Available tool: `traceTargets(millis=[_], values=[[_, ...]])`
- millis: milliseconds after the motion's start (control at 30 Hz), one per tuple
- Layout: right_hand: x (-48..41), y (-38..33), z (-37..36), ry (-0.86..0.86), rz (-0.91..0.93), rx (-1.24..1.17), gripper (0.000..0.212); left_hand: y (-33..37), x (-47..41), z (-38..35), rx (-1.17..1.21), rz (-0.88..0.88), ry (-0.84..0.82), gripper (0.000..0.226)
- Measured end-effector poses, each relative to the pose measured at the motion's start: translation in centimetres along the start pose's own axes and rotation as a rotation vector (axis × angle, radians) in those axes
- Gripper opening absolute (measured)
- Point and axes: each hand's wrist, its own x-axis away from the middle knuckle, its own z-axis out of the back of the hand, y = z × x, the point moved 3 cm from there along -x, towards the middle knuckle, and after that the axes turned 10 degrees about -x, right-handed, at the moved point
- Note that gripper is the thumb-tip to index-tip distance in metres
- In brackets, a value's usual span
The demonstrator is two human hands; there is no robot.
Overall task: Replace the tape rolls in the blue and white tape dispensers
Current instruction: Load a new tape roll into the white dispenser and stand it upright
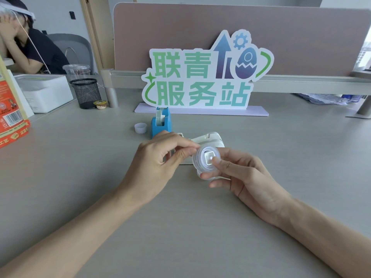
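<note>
The white tape dispenser (208,138) is largely hidden behind both hands and the clear tape roll (206,159); the roll's lower edge disappears behind the right fingers (210,175); the orange box (11,117) is cut by the left edge.

Grey desk (80,177); pink-brown partition (180,27) along far edge; cut-out sign (200,81) with green characters, blue arrow, gear, egg, upright on lilac base; black mesh pen cup (86,93) at left, clear plastic cup (77,71) behind, small lidded tub (100,104) just beside; white box (45,93) further left; orange carton (11,117) at left edge; seated person (30,47) beyond.
</note>
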Motion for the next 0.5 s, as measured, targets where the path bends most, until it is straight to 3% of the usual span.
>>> traceTargets(millis=[167,367,433,500], values=[[0.0,-0.1,-0.1,0.027,0.06,0.014,0.024,0.1,0.2,0.0,-0.104,-0.06,0.054,0.009],[0.1,-0.6,0.4,0.135,0.273,0.111,0.02,-0.3,0.2,0.1,-0.232,-0.175,0.096,0.014],[0.0,-0.8,0.4,0.167,0.379,0.207,0.02,-0.9,0.1,0.1,-0.281,-0.219,0.126,0.011],[-0.3,-1.0,0.6,0.234,0.541,0.471,0.014,-1.4,0.0,-0.1,-0.343,-0.263,0.155,0.01]])
